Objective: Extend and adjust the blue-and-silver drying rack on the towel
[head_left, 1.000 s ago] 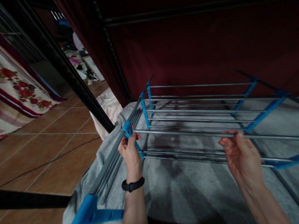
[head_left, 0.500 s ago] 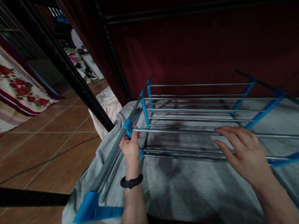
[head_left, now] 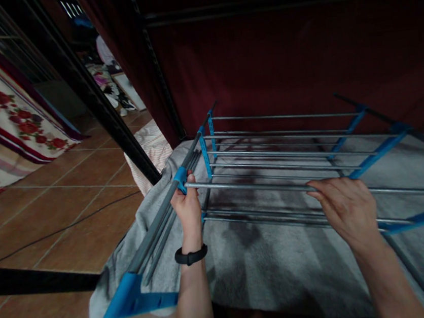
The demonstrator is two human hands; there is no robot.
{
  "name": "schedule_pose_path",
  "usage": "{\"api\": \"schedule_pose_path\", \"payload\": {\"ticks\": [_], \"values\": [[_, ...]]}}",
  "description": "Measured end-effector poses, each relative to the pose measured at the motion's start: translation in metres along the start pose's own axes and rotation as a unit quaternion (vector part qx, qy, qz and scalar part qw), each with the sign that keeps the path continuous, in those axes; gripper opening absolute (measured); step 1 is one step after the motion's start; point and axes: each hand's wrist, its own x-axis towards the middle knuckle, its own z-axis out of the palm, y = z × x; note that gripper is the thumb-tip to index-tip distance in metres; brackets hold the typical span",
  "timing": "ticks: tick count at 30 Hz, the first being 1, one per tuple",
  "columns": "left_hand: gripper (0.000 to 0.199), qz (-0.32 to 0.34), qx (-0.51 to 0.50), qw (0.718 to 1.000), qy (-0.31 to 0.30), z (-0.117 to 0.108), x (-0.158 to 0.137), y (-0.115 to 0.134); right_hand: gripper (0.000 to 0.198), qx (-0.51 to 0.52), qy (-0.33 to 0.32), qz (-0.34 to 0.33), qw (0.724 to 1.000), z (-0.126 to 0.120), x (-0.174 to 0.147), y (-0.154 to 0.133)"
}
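Fingers [head_left: 185, 190] of the left hand [head_left: 188, 213] close around the near grey metal rod [head_left: 246, 188] at its left end, just beside the blue plastic joint [head_left: 180, 177] on the side rail. Fingers [head_left: 324, 189] of the right hand [head_left: 347, 208] curl over the same rod further along, palm down, so both hands hold one rod.

That rod belongs to the folding clothes-drying rack of grey metal rods and blue plastic brackets [head_left: 377, 153]. The rack lies low and spread out on a grey blanket-covered bed [head_left: 278, 269], in front of a dark red fabric wall [head_left: 300, 62]. A terracotta tiled floor [head_left: 50, 218] extends to the left.

Handling judgement:
- Weight: the thin tubes and plastic fittings suggest a light frame.
- Stiffness: each rod looks rigid along its length, but the hinged sections probably swing freely, so the frame may fold or sag when lifted from one side.
- Surface: the smooth metal is likely slippery, so a full wrap is safer than a fingertip pinch.
- Weak points: the blue brackets appear the most breakable parts.
- Hold points: a rod near its bracket, or the thicker side rail [head_left: 154, 227], with the hands well apart.
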Motion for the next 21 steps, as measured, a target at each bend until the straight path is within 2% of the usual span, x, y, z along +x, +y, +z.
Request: {"api": "schedule_pose_path", "payload": {"ticks": [10, 13, 17, 21], "values": [[0.04, 0.003, -0.001, 1.0, 0.007, 0.001, -0.001, -0.004, 0.02, -0.022, -0.026, -0.014, 0.999, -0.001, 0.001, -0.001], [0.038, -0.017, 0.002, 1.0, 0.002, 0.001, -0.002, -0.003, 0.021, -0.055, -0.035, -0.048, 0.997, -0.002, 0.003, 0.0], [0.037, -0.015, -0.01, 1.0, -0.006, 0.0, -0.002, -0.006, 0.026, -0.083, -0.034, -0.102, 0.991, -0.006, 0.011, 0.009], [0.033, -0.018, -0.027, 0.999, -0.01, 0.001, -0.003, -0.008, 0.032, -0.095, -0.061, -0.148, 0.982, -0.01, 0.021, 0.016]]}}
